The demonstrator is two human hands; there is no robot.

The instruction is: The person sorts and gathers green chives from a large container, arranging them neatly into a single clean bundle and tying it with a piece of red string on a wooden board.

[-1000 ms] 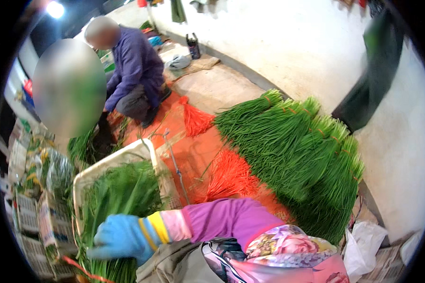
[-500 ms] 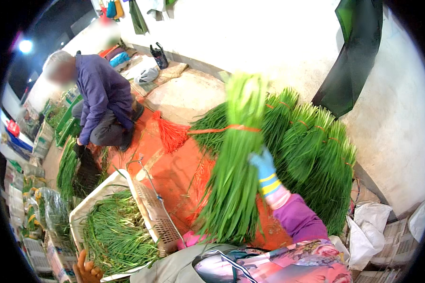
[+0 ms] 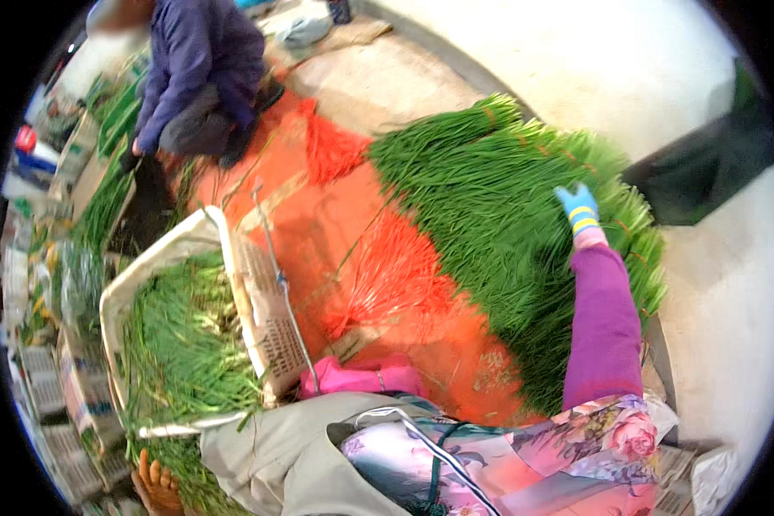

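In a light-blue glove with yellow bands, my right hand (image 3: 579,205) is stretched over a heap of green chive bundles (image 3: 499,206). Its fingers are apart and nothing is in them. The bundles lie side by side against the wall, several with red ties near their pale ends. At the lower left, my left hand (image 3: 155,486) has its fingers apart and holds nothing. Beside it stands a white plastic crate (image 3: 248,301) of loose chives (image 3: 189,327). Red strings (image 3: 391,275) are spread on the floor between crate and heap.
A co-worker in a dark purple jacket (image 3: 205,73) squats at the far left, hands near more greens. Another bunch of red strings (image 3: 328,148) lies farther back. A pink cloth-like thing (image 3: 365,377) is by my lap; dark fabric (image 3: 705,172) hangs at the right wall.
My right hand has let go of the chive bundle it held up, which is now down on the heap. The hand has moved right and away from me; the view has tilted down.
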